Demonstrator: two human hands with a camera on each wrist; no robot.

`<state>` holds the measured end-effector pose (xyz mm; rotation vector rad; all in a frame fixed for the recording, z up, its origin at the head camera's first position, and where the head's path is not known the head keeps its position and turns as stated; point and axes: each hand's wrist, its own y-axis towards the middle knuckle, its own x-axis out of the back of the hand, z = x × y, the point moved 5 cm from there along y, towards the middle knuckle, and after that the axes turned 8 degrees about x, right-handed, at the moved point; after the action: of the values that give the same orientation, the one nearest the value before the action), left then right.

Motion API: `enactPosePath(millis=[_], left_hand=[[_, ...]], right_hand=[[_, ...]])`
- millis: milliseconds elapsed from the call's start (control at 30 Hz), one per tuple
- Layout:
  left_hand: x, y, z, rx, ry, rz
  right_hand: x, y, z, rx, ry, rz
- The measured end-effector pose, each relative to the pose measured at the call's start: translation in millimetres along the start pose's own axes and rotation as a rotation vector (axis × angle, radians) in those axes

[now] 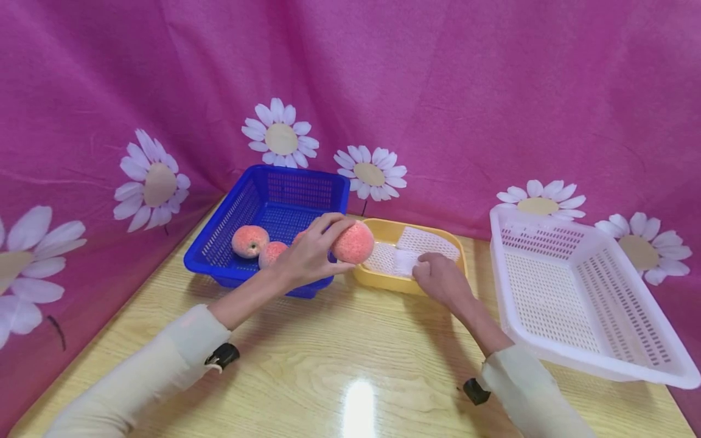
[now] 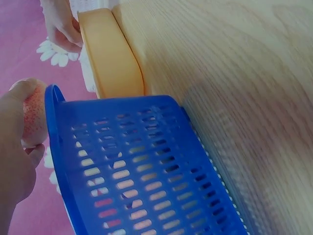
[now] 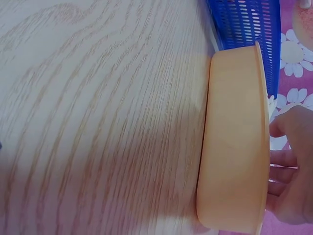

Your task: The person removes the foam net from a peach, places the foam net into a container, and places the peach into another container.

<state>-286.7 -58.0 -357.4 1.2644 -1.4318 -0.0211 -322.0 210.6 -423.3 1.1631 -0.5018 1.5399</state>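
Note:
In the head view my left hand (image 1: 312,252) grips a fuzzy pink-red peach (image 1: 353,242) between thumb and fingers, above the gap between the blue basket (image 1: 219,267) and the yellow container (image 1: 383,281). The left wrist view has the same peach (image 2: 34,115) beside the blue basket's rim. White foam net sleeves (image 1: 429,241) lie in the yellow container. Reaching over its right side, my right hand (image 1: 442,280) has curled fingers and pinches the end of one foam net sleeve (image 1: 406,261). In the right wrist view those fingers (image 3: 283,174) dip behind the container's rim.
More peaches (image 1: 250,241) sit inside the blue basket at the left. A white perforated basket (image 1: 506,292) stands on the right of the wooden table (image 1: 306,365). Behind everything hangs a magenta cloth (image 1: 438,109) with daisies.

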Motion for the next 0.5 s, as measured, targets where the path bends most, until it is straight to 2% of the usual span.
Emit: enactPosePath(millis=[133, 500], left_hand=[[2.9, -1.8, 10.0, 0.028, 0.015, -0.001], [9.7, -2.5, 28.8, 0.043, 0.061, -0.05]], right_hand=[[2.0, 1, 2, 0.013, -0.006, -0.034], [4.9, 4, 8, 0.042, 0.01, -0.065]])
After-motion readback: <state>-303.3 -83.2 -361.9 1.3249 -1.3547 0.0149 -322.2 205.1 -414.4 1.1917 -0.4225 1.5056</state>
